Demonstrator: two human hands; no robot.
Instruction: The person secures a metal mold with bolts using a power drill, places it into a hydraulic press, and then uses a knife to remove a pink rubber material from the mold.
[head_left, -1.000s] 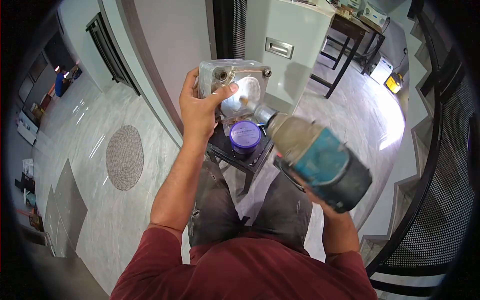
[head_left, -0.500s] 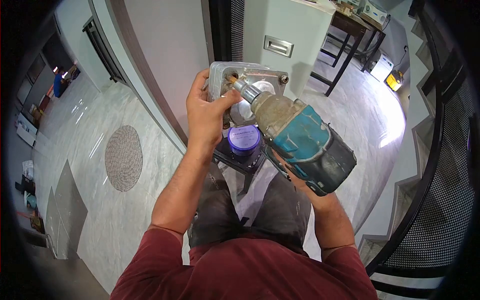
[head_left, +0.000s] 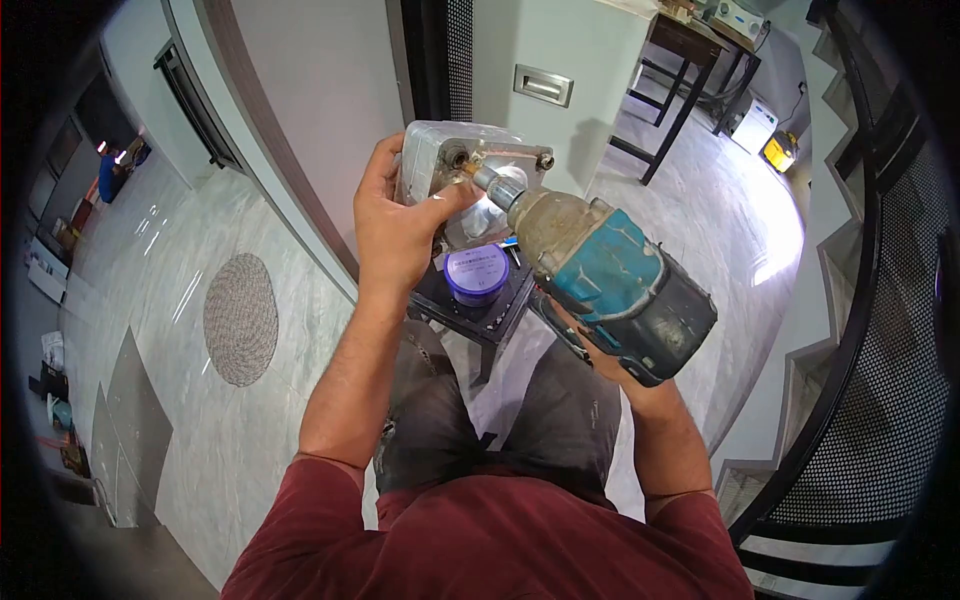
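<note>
My left hand (head_left: 393,232) grips a clear-and-grey box-shaped housing (head_left: 425,150) by its left side, thumb across the front. The housing has round corner holes and a whitish, shiny middle. My right hand (head_left: 608,362) is wrapped round the handle of a teal and black cordless drill (head_left: 612,268), which hides most of its fingers. The drill points up and left, and its brass-coloured tip lies just beside the upper left corner hole, close to my left thumb. A purple-rimmed tub (head_left: 477,274) with a printed lid stands below the housing.
The tub rests on a small black stool (head_left: 432,300) between my knees. A pale cabinet (head_left: 590,60) stands ahead, a door panel (head_left: 320,90) to its left. Stairs with a black mesh railing (head_left: 880,430) rise at right. Far left, a person (head_left: 112,178) crouches on the floor.
The drill's tip has come slightly out of the upper left corner hole, down and right. The housing and my left hand have shifted a little left in view.
</note>
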